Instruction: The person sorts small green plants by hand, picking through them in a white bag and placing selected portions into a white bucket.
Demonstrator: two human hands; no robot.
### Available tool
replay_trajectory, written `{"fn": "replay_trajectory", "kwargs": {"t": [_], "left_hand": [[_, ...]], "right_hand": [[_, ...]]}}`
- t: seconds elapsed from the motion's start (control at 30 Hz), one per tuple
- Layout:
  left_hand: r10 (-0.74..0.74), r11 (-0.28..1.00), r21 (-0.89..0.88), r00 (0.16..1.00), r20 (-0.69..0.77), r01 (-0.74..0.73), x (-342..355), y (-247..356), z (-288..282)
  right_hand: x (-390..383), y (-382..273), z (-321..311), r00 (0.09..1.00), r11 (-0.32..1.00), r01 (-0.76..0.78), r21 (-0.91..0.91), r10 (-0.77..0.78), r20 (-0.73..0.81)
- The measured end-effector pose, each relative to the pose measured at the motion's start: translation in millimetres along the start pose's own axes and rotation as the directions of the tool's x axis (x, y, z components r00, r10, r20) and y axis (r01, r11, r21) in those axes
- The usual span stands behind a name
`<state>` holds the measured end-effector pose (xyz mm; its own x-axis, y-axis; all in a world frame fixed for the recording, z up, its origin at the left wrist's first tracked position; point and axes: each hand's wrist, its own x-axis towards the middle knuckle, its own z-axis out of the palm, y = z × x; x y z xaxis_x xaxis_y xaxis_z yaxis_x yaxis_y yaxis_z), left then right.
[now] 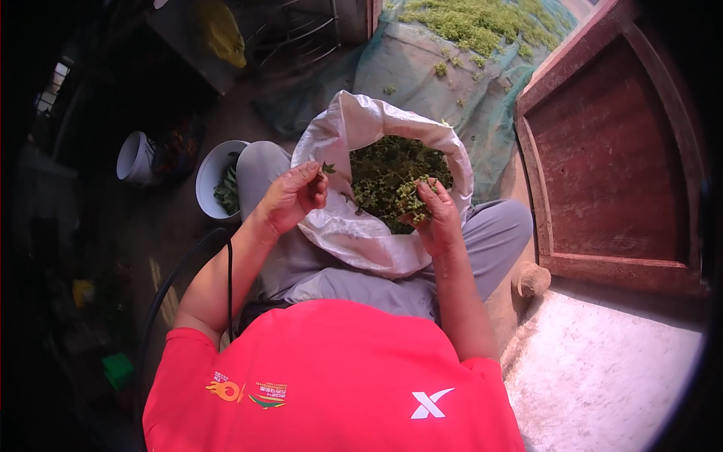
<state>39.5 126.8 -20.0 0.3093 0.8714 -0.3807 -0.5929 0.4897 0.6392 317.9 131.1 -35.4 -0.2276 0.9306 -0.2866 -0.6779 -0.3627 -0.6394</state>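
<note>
Between my knees stands a white woven sack (361,245), its rim rolled outward, holding a mass of small green sprigs (392,162). My left hand (295,194) is closed in a pinch on a small green leaf (328,168), just over the sack's left rim. At the right side of the sack's mouth, my right hand (440,215) is closed around a cluster of yellowish-green sprigs (413,202). Its palm is turned partly inward, and the cluster hangs over the contents. The two hands are apart.
A white bucket (203,181) with green leaves stands by my left knee, near another white bucket (132,156). Ahead, a green net (422,68) carries spread-out green sprigs (482,26). On the right is a reddish-brown wooden door (610,151), with a round brown object (532,279) at its foot.
</note>
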Motion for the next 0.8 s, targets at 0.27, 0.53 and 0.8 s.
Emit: {"fn": "replay_trajectory", "kwargs": {"t": [0.27, 0.53, 0.8], "left_hand": [[-0.208, 0.978, 0.040, 0.978, 0.036, 0.206, 13.4, 0.9, -3.5], [-0.237, 0.970, 0.078, 0.968, 0.085, 0.231, 19.6, -8.1, -15.1], [-0.281, 0.955, 0.126, 0.956, 0.084, 0.270, 21.3, -12.5, -14.3]], "right_hand": [[47.3, -70.2, 28.6, 0.911, 0.831, -0.364, -0.420, 0.412, 0.024], [102.7, -151.9, 96.6, 0.961, 0.527, 0.235, -0.817, -0.001, 0.276], [109.8, 13.0, -6.6, 0.958, -0.324, -0.206, -0.923, -0.259, -0.123]]}}
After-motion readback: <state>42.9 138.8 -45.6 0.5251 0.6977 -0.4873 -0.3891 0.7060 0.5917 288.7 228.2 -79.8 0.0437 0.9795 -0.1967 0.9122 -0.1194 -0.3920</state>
